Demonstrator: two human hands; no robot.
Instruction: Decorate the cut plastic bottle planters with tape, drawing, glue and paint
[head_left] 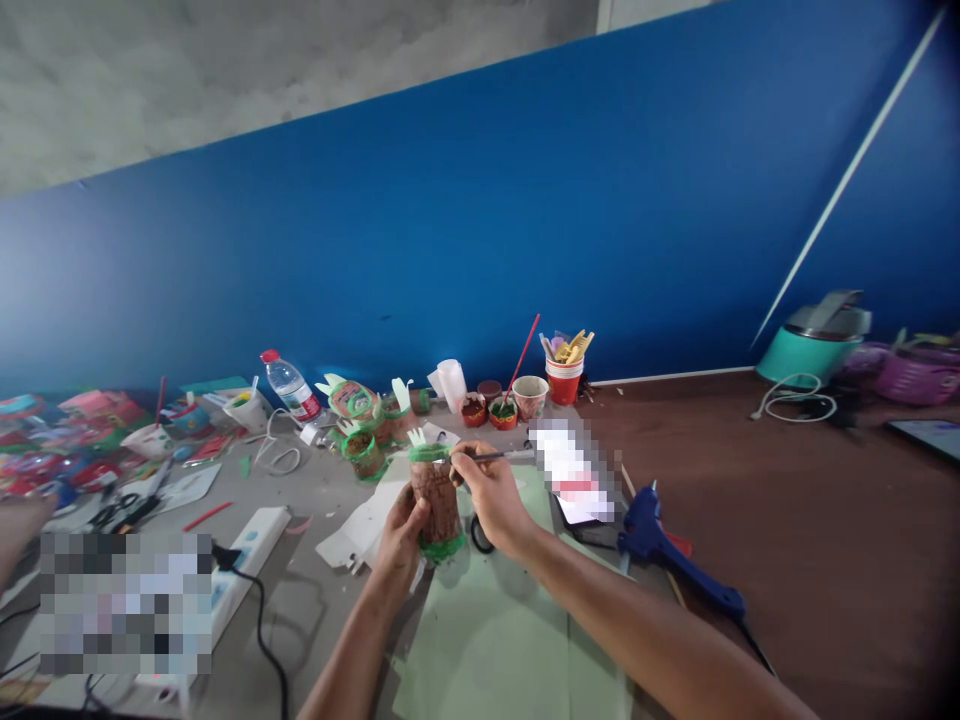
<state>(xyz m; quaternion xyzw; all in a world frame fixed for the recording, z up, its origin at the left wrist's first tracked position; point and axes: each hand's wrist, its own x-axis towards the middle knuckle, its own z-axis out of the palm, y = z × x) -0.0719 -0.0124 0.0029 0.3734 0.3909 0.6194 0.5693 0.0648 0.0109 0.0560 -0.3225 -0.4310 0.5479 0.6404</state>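
Observation:
My left hand (406, 525) is wrapped around the side of a painted container (441, 510), brown in the middle with green bands at the rim and base. White pointed pieces stick up behind its rim. A slim paintbrush (504, 456) is pinched in my right hand (491, 495), its handle pointing right and its tip at the green rim. Whether the bristles touch the rim, I cannot tell. Under my hands lies a pale green sheet (480, 640), with a black ring-shaped thing (481, 534) by the container. Similar green and brown pots (364, 455) stand behind to the left.
Paint cups (502, 412) and a red cup of plastic utensils (564, 380) line the back. On the right lie a blurred-out phone (576, 470) and a blue glue gun (667, 550). A water bottle (292, 388) and power strip (251, 560) are left. Another person's hand (22, 525) shows far left.

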